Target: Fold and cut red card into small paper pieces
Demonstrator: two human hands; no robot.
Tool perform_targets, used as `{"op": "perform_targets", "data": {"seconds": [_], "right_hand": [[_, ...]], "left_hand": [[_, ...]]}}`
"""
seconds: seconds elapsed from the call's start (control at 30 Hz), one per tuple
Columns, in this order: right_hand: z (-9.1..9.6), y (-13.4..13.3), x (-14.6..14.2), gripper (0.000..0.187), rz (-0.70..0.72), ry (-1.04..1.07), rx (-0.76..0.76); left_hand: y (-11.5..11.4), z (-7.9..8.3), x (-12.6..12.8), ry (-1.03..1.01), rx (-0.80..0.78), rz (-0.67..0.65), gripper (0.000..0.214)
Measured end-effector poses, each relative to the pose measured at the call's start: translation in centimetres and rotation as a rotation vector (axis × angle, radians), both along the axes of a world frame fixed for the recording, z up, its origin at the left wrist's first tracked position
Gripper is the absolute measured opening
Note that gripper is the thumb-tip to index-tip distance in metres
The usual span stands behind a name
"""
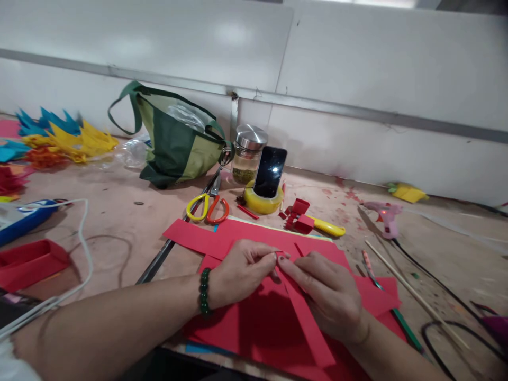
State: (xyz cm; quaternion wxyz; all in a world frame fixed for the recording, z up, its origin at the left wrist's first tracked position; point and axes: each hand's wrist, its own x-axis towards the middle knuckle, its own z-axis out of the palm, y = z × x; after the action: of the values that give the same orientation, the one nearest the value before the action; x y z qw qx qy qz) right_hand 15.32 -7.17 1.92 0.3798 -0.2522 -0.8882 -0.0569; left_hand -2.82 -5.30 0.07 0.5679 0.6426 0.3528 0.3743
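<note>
Both my hands meet over a stack of red paper sheets (246, 328) at the near edge of the table. My left hand (242, 270), with a green bead bracelet (205, 292) on the wrist, pinches the top end of a narrow red paper strip (307, 320). My right hand (323, 291) pinches the same end from the right, fingertips touching those of the left. The strip runs down and to the right under my right hand.
Yellow-and-red scissors (206, 207), a phone (270, 171) propped in a yellow tape roll, a glass jar (246, 154), a green bag (174, 140), a yellow-handled cutter (322, 226), a pink glue gun (386, 217), a wooden stick (413, 293), cables and coloured paper shapes (59, 138) lie around.
</note>
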Motion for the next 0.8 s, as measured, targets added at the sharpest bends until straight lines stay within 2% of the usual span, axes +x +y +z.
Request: {"op": "perform_targets", "data": {"seconds": [0.33,0.57,0.7,0.8], "right_hand": [[-0.30,-0.01,0.69,0.050,0.010,-0.150,0.161],[-0.17,-0.23,0.93,0.047,0.002,-0.155,0.156],[-0.07,-0.28,0.75,0.034,-0.059,-0.073,0.076],[-0.07,-0.17,0.12,0.022,-0.128,0.112,-0.101]], "left_hand": [[-0.23,0.80,0.14,-0.095,0.018,-0.050,0.034],[-0.24,0.69,-0.16,-0.120,-0.003,-0.088,0.032],[-0.59,0.90,-0.18,-0.009,0.082,-0.071,0.028],[-0.74,0.87,-0.07,0.035,0.080,-0.076,0.024]]}}
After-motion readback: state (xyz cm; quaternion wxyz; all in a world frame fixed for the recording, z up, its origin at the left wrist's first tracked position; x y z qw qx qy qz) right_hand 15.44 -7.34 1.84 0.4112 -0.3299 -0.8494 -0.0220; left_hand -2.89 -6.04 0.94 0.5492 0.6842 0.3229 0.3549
